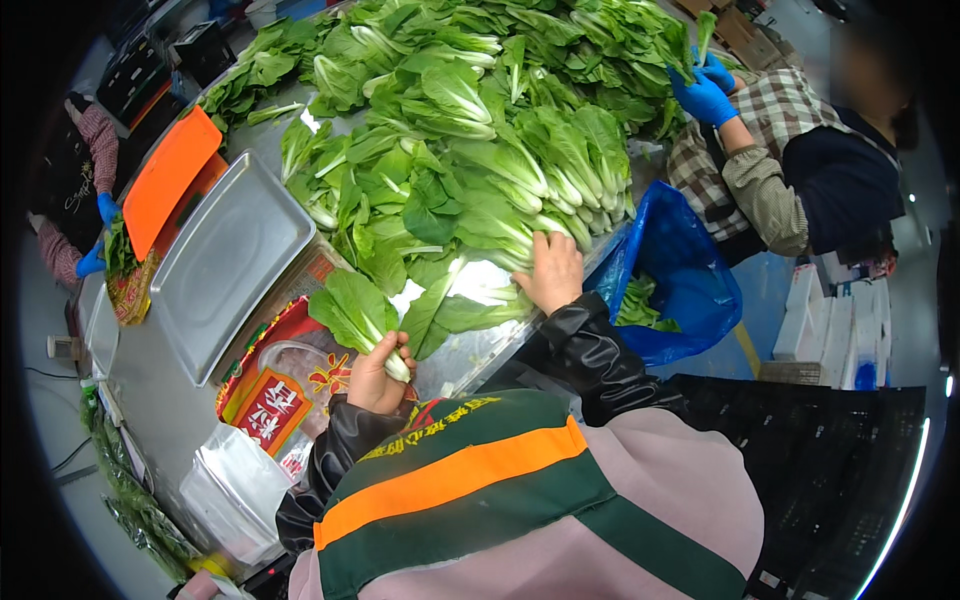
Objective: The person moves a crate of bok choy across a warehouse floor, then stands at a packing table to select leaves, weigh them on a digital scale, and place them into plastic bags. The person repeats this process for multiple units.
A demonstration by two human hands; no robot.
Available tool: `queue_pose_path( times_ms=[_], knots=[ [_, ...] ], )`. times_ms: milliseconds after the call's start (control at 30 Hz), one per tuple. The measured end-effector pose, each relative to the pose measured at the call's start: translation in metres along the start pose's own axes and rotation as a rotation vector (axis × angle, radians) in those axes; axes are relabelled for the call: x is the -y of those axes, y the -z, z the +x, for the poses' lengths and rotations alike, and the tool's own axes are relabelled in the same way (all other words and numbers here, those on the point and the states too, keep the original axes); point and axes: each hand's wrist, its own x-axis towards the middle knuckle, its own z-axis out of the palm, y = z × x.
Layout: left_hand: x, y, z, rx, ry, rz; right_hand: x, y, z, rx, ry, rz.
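My left hand [380, 375] is closed round the white stem end of a small leafy green head [352, 307], whose leaves point up and away. My right hand [553, 271] rests with bent fingers at the stem ends of the heaped leafy greens [517, 172]; whether it grips one is unclear. The heap covers much of the metal table [480, 360], with many white stems lined up near my right hand. A few loose leaves [450, 311] lie on the table between my two hands.
Left stand a metal tray [232, 270], an orange scale or bin [169, 180], a red printed bag [262, 405] and clear plastic bags [236, 487]. A blue bag [675, 277] holding leaves hangs at the right edge. Two co-workers in blue gloves [705, 97] handle greens at either side.
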Motion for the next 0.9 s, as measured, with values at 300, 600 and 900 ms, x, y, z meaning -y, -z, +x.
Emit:
queue_pose_path(
  times_ms=[300,600,900],
  knots=[
    [0.006,-0.011,-0.010,-0.019,-0.051,0.073,0.004,-0.017,-0.009,-0.099,-0.063,0.142],
    [0.009,-0.026,-0.003,-0.006,0.053,0.132,0.009,-0.019,-0.005,-0.137,0.005,0.128],
    [0.052,-0.090,0.115,0.007,0.044,0.156,0.006,-0.020,-0.004,-0.309,-0.259,0.395]
  ],
)
